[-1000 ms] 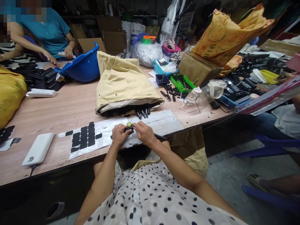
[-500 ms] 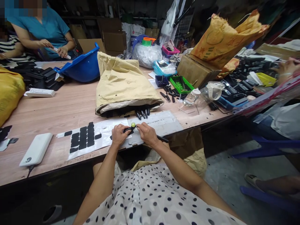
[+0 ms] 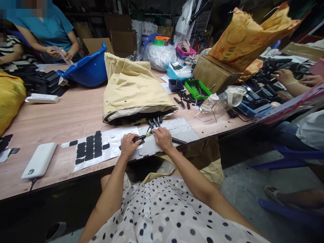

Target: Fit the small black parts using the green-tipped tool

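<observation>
At the front edge of the table, my left hand (image 3: 128, 145) is closed around a black pen-shaped tube (image 3: 139, 138). Its tip points toward a small yellow-green piece (image 3: 148, 131) just right of it. My right hand (image 3: 163, 137) is closed too, its fingertips pinching a small shiny part (image 3: 152, 132) beside the green piece; the grip hides most of this part. Under both hands lies a flat grey board (image 3: 181, 130). A longer black rod (image 3: 179, 140) lies by my right wrist. Several black pen-like pieces (image 3: 155, 121) stick out of the beige sack (image 3: 138, 86) ahead.
Left of my hands lies a white sheet with black stickers (image 3: 89, 146), then a white power bank (image 3: 39, 161). Beyond stands a blue basin (image 3: 86, 72). To the right are a green tray (image 3: 197, 89) and a clear bottle (image 3: 209, 103). Co-workers' hands (image 3: 285, 77) show at both sides.
My right hand has drawn slightly right, away from the tube in my left hand. The yellow-green piece has shifted right and tilted. At far right, a co-worker's hands have reached in over the black parts.
</observation>
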Available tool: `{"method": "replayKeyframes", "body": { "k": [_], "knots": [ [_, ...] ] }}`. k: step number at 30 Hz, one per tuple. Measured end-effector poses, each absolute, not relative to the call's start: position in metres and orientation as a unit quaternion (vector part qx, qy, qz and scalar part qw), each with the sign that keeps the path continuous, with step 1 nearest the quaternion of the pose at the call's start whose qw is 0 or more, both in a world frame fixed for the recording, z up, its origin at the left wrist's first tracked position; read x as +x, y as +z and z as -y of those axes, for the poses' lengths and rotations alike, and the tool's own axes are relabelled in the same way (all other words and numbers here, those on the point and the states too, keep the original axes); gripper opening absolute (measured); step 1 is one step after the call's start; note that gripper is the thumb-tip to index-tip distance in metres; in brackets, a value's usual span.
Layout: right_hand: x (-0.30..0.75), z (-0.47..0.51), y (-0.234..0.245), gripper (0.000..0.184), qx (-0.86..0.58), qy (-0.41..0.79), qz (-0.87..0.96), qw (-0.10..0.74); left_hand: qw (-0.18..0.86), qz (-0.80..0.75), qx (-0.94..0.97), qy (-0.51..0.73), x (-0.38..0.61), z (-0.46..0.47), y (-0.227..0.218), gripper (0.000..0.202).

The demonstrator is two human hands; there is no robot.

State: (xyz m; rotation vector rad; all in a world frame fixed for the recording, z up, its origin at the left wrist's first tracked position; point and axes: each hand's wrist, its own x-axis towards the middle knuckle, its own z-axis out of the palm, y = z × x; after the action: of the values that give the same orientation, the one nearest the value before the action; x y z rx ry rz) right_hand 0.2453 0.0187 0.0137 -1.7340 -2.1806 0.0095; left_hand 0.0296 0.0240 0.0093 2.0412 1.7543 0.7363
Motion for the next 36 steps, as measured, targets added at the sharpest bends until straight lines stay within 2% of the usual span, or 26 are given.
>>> {"method": "replayKeyframes", "body": {
  "k": [16, 19, 22, 27, 31, 34, 36],
  "knots": [
    [0.243, -0.019, 0.015, 0.028, -0.613, 0.011, 0.768, 0.184, 0.208, -0.614, 0.711, 0.273, 0.027, -0.024, 0.020, 0.011],
    [0.243, -0.020, 0.016, 0.027, -0.613, 0.012, 0.769, 0.181, 0.233, -0.577, 0.717, 0.315, 0.026, -0.011, 0.028, 0.009],
    [0.241, -0.020, 0.018, 0.027, -0.614, 0.014, 0.769, 0.177, 0.284, -0.513, 0.731, 0.350, 0.027, 0.023, 0.032, 0.017],
    [0.240, -0.019, 0.023, 0.027, -0.623, 0.021, 0.764, 0.164, 0.390, -0.452, 0.744, 0.299, 0.033, 0.085, 0.011, 0.030],
    [0.240, -0.018, 0.023, 0.027, -0.622, 0.018, 0.766, 0.165, 0.401, -0.521, 0.726, 0.200, 0.033, 0.099, -0.012, 0.021],
    [0.239, -0.018, 0.021, 0.026, -0.617, 0.012, 0.767, 0.175, 0.409, -0.510, 0.744, 0.138, 0.030, 0.093, -0.009, 0.014],
    [0.239, -0.019, 0.018, 0.026, -0.612, 0.012, 0.770, 0.182, 0.435, -0.475, 0.746, 0.169, 0.030, 0.082, 0.006, 0.018]
  ]
}}
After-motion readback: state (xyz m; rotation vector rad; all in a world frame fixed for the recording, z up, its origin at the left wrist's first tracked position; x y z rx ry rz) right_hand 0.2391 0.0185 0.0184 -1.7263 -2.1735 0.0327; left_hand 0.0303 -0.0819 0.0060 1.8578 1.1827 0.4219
